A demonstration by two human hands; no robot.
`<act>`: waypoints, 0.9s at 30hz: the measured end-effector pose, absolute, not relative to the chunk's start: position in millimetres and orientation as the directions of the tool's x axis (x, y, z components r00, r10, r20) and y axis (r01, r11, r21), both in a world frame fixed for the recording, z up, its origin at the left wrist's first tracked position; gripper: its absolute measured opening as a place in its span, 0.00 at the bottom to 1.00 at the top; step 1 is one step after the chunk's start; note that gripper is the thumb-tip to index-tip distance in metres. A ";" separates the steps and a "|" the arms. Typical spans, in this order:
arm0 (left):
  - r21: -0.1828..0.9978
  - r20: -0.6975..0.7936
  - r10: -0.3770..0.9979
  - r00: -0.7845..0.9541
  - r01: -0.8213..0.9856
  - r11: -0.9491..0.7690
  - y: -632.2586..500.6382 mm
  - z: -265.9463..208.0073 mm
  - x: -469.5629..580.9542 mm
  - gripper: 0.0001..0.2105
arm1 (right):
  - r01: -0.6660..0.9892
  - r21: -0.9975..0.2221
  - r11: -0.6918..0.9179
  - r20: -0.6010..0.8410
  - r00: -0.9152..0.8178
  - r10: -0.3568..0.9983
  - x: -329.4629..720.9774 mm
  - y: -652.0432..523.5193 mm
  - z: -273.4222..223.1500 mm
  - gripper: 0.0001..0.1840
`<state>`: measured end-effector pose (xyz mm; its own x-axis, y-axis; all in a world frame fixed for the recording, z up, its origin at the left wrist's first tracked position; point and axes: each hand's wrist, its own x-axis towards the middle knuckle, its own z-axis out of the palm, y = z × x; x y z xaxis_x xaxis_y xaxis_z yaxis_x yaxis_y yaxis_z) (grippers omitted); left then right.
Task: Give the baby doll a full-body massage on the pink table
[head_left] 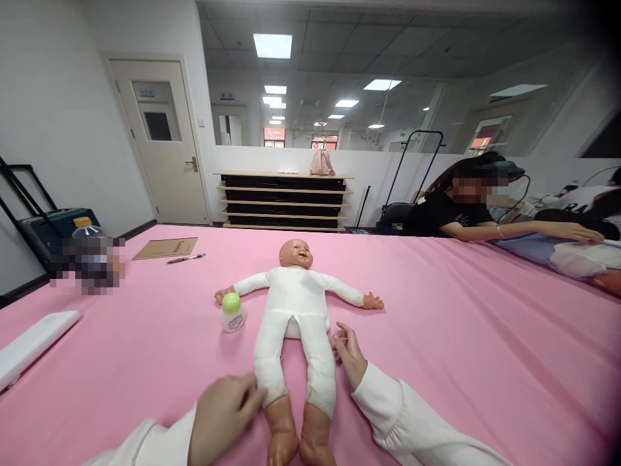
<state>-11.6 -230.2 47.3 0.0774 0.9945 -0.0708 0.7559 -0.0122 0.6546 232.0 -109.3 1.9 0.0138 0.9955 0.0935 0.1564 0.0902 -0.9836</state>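
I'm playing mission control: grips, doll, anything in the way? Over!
Left grip and right grip flank the doll, contact unclear. Doll on its back on pink cloth. Green-lidded jar beside it, clear of both grips.

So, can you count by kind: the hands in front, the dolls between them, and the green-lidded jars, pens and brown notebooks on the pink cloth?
Hands: 2, left hand and right hand
Doll: 1
Green-lidded jar: 1
Pen: 1
Brown notebook: 1
Total: 6

Blurred left hand, pixelated bottle, doll's feet cropped at bottom edge.
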 end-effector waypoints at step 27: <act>0.202 0.787 0.616 -0.015 0.951 -0.235 -131.8 9.9 -45.9 0.22 | -0.298 -0.632 -0.715 -0.251 -0.795 0.552 126.4 -130.7 138.4 0.30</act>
